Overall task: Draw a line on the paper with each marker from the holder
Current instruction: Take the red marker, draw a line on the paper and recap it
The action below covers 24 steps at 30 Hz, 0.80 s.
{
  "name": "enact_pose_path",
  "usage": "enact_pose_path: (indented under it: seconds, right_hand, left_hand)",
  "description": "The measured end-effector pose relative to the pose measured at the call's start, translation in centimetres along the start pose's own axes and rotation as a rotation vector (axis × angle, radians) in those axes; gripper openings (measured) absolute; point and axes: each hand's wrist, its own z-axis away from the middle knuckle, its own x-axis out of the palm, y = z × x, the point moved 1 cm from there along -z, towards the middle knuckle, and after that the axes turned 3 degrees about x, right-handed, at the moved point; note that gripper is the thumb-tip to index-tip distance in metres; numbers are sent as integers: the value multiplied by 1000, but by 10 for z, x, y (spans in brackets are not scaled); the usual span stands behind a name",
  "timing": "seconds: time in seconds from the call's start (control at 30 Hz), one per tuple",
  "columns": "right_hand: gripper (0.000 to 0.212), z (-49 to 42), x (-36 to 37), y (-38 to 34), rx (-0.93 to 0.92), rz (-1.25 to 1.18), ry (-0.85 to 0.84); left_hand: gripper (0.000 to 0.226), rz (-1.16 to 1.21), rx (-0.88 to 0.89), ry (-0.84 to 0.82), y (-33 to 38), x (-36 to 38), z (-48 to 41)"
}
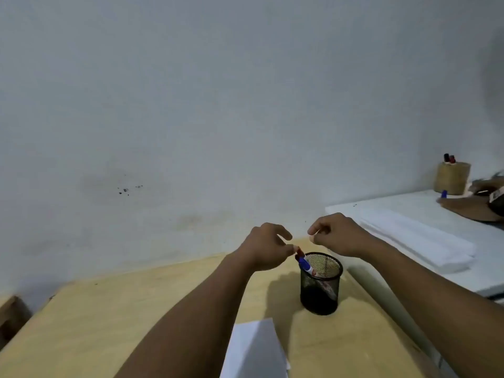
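Holder [321,285]: black mesh cup, upright on the wooden desk [136,309], just beyond the paper's far corner.
Markers: blue-capped marker [305,264] leaned against the holder's left rim; red-capped marker [300,252] shown beside it, cap end up; more marker shafts dimly seen through the mesh.
Left hand [268,246]: held above and left of the holder; thumb and fingers drawn together at the red cap, seemingly pinching it; index finger slightly lifted; contact blurred.
Right hand [336,233]: raised above the holder's far side, clear of it; fingers curled in, thumb and forefinger tips pressed together; whether something small is held cannot be told.
Paper [256,350]: white sheet laid flat on the desk at the lower edge of the view, between the two forearms.
White desk [409,203]: set to the right, carrying a stack of white sheets [417,238].
Woven holder [452,181]: stood on the white desk near the wall, marker caps showing above its rim.
Another person's hand [463,204]: rested on the white desk, a blue cap [444,193] at its fingertips.
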Motion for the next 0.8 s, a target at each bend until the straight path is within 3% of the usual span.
enact_pose_path:
  seconds: [0.27, 0.43, 0.53, 0.7, 0.8]
  right_hand:
    - [11, -32, 14, 23, 49, -58, 33]
    - [14, -34, 17, 6, -2, -157, 40]
    - [50, -26, 14, -27, 22, -285, -111]
    - [36, -20, 9, -81, -46, -561, -489]
    - [55, -17, 19, -104, -27, -932, -661]
  left_hand:
    - [19, 69, 19, -5, -15, 22, -37]
    - [22, 239, 34, 134, -13, 0, -33]
    - [23, 492, -37, 237, -14, -29, -23]
    - [24, 838, -200, 311, -42, -76, 7]
    - [27, 943, -297, 357, -71, -90, 32]
